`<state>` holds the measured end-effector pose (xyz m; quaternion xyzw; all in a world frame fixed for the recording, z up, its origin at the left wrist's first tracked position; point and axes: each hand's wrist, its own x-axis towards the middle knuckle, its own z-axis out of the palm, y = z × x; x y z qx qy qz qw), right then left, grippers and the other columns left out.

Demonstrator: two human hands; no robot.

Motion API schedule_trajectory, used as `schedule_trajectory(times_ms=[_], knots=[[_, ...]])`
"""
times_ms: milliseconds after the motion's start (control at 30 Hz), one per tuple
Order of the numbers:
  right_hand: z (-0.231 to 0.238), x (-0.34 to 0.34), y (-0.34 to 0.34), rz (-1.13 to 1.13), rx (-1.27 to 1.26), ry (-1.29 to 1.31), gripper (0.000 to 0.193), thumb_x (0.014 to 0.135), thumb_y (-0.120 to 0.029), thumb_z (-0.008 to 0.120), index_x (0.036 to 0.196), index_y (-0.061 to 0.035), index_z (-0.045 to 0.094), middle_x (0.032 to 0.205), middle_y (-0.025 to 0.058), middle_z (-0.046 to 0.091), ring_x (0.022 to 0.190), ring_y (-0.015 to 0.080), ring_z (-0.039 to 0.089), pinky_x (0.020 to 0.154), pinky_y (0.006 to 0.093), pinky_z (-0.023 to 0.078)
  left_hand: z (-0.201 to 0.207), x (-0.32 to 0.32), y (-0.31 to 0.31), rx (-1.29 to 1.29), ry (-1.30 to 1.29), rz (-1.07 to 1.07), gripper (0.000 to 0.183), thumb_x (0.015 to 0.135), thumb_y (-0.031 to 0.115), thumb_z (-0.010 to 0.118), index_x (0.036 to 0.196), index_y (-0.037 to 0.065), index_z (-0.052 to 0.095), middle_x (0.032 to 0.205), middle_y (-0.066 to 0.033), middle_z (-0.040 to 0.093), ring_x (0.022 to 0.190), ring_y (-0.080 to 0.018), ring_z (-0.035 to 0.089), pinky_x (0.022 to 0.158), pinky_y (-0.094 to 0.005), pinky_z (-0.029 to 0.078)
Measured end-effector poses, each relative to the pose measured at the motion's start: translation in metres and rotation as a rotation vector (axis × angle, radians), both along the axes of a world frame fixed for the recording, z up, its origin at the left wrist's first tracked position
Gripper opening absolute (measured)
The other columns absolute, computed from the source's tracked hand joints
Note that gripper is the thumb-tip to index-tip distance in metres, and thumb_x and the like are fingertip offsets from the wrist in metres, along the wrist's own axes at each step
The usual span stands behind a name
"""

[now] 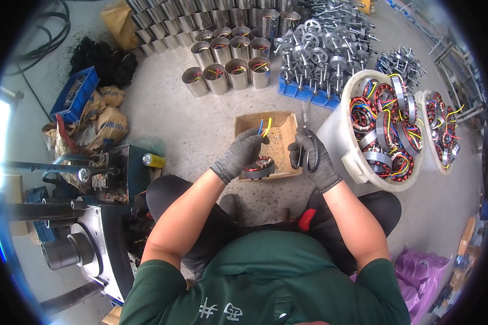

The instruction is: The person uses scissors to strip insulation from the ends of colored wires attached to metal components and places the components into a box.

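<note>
My left hand (245,150), in a dark grey glove, is closed around the wires of a motor stator. Blue and yellow wire ends (267,128) stick up past its fingers. Below that hand is the stator (260,172), a grey metal ring with red and copper windings, over the near left part of an open cardboard box (282,175). On the box's right side, my gloved right hand (313,154) grips a pair of scissors (307,115). Their blades point away from me, apart from the wires, and a dark handle loop shows by the fingers.
A white bucket (336,135) full of stators stands to my right, with a second bucket (429,141) beyond. Steel cylinders (217,81) stand in rows ahead. Shafted metal parts (314,54) are heaped on a blue pallet (331,101). A machine (106,249) is close on my left.
</note>
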<state>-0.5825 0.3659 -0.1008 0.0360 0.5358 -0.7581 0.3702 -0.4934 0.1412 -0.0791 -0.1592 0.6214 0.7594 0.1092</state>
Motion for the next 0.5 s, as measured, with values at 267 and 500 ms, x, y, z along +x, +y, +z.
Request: schedule_trajectory(times_ms=[267,500], knots=[[0.023,0.018,0.007,0.297,0.141,0.052,0.044,0.092,-0.031,0.071,0.128,-0.0078,0.059,0.087,0.0035,0.065,0.073,0.0121,0.064,0.063,0.0274,0.053,0.011,0.003,0.013,-0.096,0.078,0.047,0.035,0.097,0.013,0.059,0.130,0.003,0.058,0.082,0.0055,0.060,0.066,-0.0019,0.048,0.058,-0.0180,0.040],[0.029,0.010,0.013,0.450,0.172,0.114,0.044,0.094,-0.032,0.068,0.123,-0.0006,0.058,0.068,0.0036,0.061,0.048,0.0125,0.056,0.044,0.0259,0.044,0.001,-0.001,0.001,-0.186,-0.034,0.027,0.025,0.093,0.013,0.065,0.114,0.000,0.069,0.091,-0.0011,0.070,0.080,-0.0071,0.060,0.073,-0.0251,0.051]])
